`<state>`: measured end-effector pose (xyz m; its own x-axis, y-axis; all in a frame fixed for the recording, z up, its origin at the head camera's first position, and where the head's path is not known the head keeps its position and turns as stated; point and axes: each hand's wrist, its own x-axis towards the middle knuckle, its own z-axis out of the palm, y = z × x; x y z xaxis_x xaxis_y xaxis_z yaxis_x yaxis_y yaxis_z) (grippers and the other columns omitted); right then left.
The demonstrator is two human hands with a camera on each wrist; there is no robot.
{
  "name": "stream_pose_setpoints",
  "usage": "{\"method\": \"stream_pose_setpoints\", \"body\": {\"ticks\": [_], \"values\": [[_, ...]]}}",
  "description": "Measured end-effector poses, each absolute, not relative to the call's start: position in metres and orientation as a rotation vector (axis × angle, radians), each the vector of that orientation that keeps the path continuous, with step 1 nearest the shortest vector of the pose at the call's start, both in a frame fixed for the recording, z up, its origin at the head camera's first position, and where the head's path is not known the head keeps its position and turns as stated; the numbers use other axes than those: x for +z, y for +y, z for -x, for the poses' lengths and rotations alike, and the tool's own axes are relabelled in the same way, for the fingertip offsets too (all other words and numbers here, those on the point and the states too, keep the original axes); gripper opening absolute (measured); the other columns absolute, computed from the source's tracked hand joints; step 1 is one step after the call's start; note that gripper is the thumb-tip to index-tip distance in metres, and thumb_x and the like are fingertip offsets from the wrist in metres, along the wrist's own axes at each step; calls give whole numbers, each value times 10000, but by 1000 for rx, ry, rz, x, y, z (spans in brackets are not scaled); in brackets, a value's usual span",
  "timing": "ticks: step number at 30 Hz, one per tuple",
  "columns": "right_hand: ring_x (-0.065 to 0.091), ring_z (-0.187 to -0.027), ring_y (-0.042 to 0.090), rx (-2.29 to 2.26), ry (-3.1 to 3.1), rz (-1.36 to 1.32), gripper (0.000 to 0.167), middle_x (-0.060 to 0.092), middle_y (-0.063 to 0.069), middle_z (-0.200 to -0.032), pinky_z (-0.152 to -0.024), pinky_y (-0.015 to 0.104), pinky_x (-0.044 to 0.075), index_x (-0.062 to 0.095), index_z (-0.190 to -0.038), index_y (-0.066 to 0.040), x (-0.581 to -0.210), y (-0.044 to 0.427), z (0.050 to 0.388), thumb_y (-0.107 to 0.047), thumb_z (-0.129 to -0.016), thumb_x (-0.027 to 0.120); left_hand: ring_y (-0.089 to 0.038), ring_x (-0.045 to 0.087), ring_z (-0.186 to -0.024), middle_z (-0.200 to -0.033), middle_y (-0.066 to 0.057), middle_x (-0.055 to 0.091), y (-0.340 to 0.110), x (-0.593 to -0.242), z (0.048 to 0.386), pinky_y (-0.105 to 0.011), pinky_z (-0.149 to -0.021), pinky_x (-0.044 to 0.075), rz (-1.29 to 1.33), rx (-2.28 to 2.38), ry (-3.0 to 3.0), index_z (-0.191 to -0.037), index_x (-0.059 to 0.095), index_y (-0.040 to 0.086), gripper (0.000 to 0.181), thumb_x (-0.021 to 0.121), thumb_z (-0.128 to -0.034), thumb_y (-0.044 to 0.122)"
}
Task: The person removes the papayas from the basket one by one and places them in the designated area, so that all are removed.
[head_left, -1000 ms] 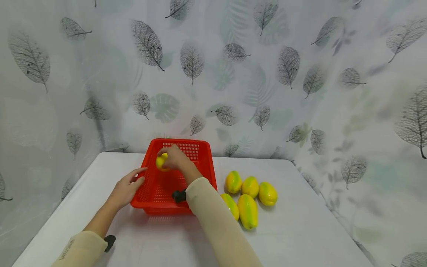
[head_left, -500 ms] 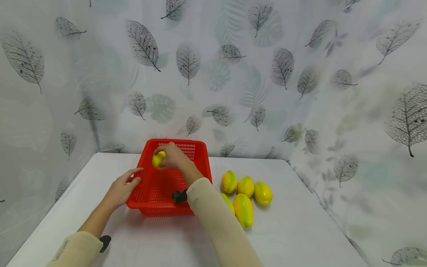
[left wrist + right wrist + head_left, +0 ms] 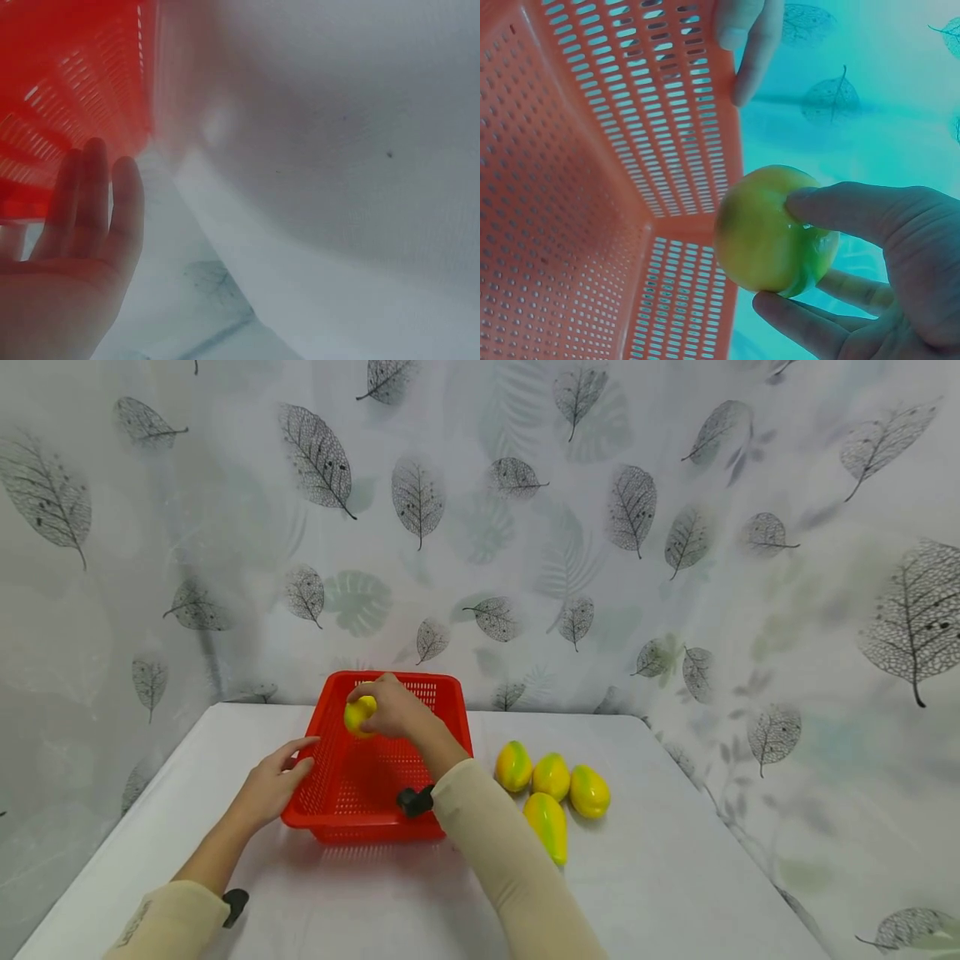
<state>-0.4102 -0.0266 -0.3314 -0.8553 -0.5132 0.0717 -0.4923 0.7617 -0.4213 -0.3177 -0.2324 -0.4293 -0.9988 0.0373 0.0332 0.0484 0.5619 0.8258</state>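
A red plastic basket (image 3: 360, 832) with slotted walls stands on the white-covered table. My right hand (image 3: 390, 706) is above the basket's far left part, pinching a glossy yellow-green fruit (image 3: 360, 717) between thumb and fingers. In the right wrist view the same fruit (image 3: 769, 229) looks round and overlaps the basket's rim; the thumb presses its side and the fingers lie under it. My left hand (image 3: 270, 787) rests at the basket's left rim. The left wrist view shows that hand's fingers (image 3: 90, 202) straight beside the basket wall (image 3: 75, 90).
Right of the basket lie several more yellow fruits with green streaks, among them an oblong one (image 3: 547, 827) and a rounder one (image 3: 589, 792). A leaf-patterned curtain (image 3: 480, 543) hangs behind and beside the table (image 3: 675, 860).
My right hand, still holding the fruit, has shifted slightly up and right. The right sleeve now hides one fruit that lay beside the basket. The head view has turned slightly right.
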Motion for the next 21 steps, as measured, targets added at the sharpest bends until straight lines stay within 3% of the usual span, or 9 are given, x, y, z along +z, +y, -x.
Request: {"method": "stream_pose_setpoints", "body": {"ticks": [21], "values": [[534,-1229,216,-608,2882,924,423,501,69,-1416,-948,307,577,700,-1319,-268,-321,4,397,-165,-918,785,-336,658,-1029,-1411,-323,504,-232,-430,321,-407,-787,652,22,-1494,-2761,-1605,342,113,540,463,-1104,274]]}}
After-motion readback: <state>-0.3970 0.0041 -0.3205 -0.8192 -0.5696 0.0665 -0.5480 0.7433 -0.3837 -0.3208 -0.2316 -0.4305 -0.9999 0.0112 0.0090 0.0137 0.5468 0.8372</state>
